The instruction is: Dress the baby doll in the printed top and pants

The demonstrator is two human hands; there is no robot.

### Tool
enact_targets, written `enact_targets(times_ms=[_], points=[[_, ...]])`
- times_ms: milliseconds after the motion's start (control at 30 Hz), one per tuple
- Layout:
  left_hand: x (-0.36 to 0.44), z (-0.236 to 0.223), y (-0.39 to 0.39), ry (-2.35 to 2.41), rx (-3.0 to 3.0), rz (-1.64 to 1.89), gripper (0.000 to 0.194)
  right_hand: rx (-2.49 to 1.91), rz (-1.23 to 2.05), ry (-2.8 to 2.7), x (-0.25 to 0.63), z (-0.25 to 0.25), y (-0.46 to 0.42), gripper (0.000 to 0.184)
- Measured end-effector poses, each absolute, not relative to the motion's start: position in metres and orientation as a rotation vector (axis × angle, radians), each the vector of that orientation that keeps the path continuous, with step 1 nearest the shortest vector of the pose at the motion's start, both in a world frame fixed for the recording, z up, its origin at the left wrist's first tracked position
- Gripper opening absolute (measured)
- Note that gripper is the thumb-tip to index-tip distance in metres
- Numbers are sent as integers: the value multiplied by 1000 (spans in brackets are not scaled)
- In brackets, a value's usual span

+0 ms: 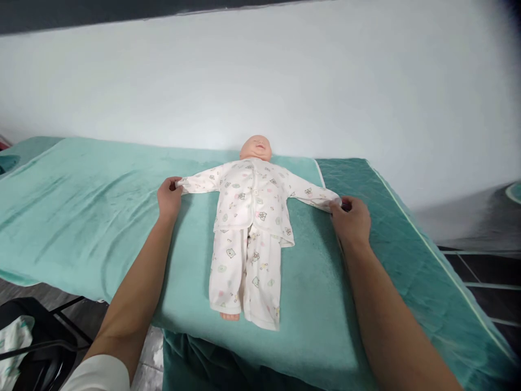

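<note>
A baby doll [256, 147] lies on its back, its head toward the wall. It wears a white printed pajama top [255, 195] and matching pajama pants [244, 271]; the toes of one foot show below a pant leg. My left hand [169, 195] pinches the cuff of the sleeve [201, 181] on the left side. On the other side, my right hand [352, 217] grips the end of the sleeve [311, 194]. Both sleeves are stretched outward from the body. The doll's hands are hidden.
A light green blanket [122, 217] lies under the doll, over a darker green quilted cover [391, 244]. The white wall [260, 76] rises behind the bed. At lower left stands a black chair [40, 347] with a white and green cloth [16, 347] on it.
</note>
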State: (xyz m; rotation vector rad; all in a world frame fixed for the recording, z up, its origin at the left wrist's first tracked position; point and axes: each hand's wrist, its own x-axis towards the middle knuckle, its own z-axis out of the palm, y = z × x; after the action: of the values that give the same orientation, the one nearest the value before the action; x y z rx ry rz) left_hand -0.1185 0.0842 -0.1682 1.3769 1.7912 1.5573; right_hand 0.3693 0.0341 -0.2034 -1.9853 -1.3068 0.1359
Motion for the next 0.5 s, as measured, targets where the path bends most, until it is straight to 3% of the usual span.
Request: enact_targets(times_ms=[500], points=[[-115, -168, 98, 1696, 1277, 1576, 29, -1972, 222, -985, 364, -186, 39, 23]])
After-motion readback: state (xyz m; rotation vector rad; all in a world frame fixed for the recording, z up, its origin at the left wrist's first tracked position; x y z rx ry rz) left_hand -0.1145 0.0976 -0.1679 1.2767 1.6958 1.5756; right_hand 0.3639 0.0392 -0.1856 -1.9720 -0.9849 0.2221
